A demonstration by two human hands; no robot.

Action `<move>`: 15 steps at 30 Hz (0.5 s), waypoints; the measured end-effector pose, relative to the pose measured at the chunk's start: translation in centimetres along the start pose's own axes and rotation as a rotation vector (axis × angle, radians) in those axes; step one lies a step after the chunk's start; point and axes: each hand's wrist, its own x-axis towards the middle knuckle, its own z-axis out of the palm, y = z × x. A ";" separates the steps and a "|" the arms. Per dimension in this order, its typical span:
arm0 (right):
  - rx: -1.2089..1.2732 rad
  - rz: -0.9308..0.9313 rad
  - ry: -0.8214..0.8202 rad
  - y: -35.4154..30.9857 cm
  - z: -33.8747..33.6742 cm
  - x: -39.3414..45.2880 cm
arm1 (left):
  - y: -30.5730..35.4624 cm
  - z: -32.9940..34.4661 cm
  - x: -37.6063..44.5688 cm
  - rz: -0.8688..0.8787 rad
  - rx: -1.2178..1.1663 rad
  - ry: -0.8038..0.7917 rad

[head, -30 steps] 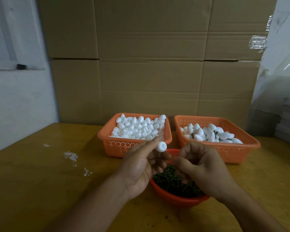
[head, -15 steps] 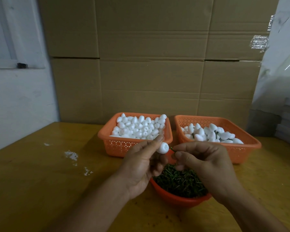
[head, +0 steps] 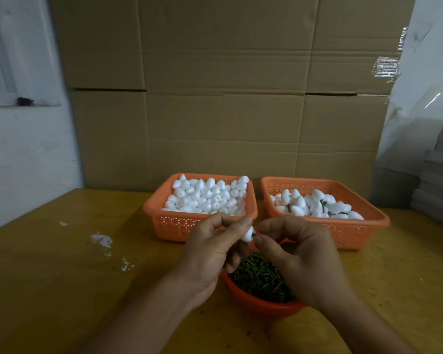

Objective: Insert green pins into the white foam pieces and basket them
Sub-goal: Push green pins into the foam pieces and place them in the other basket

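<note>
My left hand (head: 211, 254) pinches a white foam piece (head: 247, 235) between thumb and forefinger above the red bowl (head: 261, 304). My right hand (head: 299, 254) holds a green pin (head: 253, 234) whose tip meets the end of that foam piece; most of the pin is hidden by my fingers. The bowl holds a heap of green pins (head: 261, 278). Behind it, the left orange basket (head: 164, 221) is heaped with plain foam pieces. The right orange basket (head: 356, 226) holds foam pieces with green pins in them.
The baskets and bowl stand on a yellow wooden table (head: 62, 277) with white paint specks (head: 101, 238) at the left. Stacked cardboard boxes (head: 223, 98) form a wall right behind the baskets. Grey stacked sheets (head: 440, 175) sit at the far right.
My right hand rose from the bowl with a green pin and came up against the foam piece in my left hand, closing the gap between them. The left hand stayed nearly still.
</note>
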 end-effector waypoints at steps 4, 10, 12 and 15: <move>-0.035 0.023 0.014 -0.1 0.0 0.0 | -0.2 0.0 0.0 0.050 0.039 -0.002; -0.098 0.041 0.049 0.0 0.1 0.0 | -0.3 -0.3 0.1 0.100 0.083 -0.007; -0.082 0.039 0.044 0.1 0.1 0.0 | -0.3 -0.4 0.1 0.106 0.069 -0.027; -0.060 0.047 0.035 0.2 0.1 0.1 | -0.3 -0.5 0.1 0.096 0.015 -0.058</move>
